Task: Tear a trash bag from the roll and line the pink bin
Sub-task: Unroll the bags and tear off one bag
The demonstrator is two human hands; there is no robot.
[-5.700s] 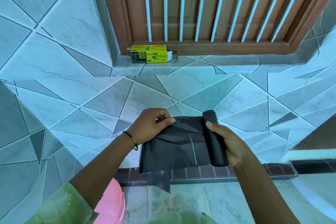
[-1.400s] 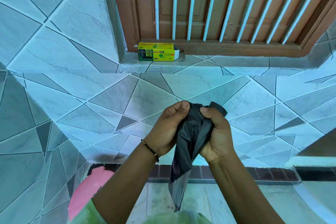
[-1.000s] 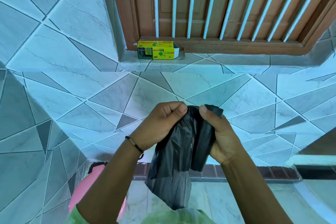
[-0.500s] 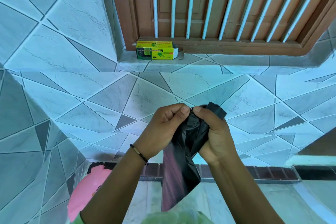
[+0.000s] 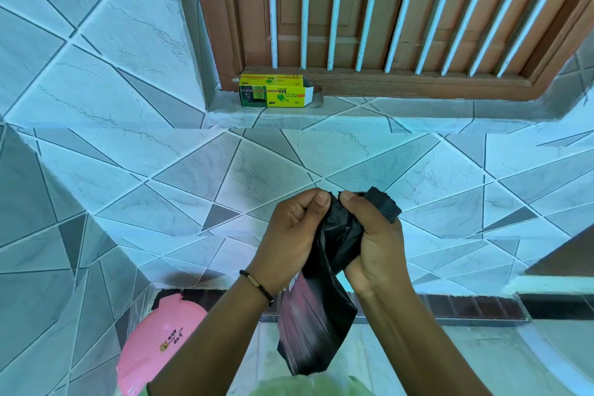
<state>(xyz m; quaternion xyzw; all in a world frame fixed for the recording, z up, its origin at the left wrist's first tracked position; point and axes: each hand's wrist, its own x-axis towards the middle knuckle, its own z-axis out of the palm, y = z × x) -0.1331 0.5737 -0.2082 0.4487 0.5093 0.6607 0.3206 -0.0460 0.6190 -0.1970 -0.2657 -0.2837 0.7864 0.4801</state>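
Note:
Both my hands hold the black trash bag material in front of the tiled wall. My left hand (image 5: 292,241) pinches the top edge of the hanging black bag (image 5: 313,325), which droops down between my forearms. My right hand (image 5: 374,244) is closed around the bunched plastic and the roll (image 5: 384,206), whose end sticks out above my fingers. The thumbs nearly touch at the top. The pink bin (image 5: 154,341) sits on the floor at lower left, partly hidden by my left forearm.
A yellow and green bag box (image 5: 274,90) lies open on the tiled ledge (image 5: 353,116) under a brown wooden window with white bars (image 5: 385,10). Tiled walls close in on the left and ahead. A dark brick strip (image 5: 466,305) runs along the floor.
The sheet was stretched flat between my hands at first; it is now bunched, with my hands close together. Over the last second the hanging part has swung and narrowed.

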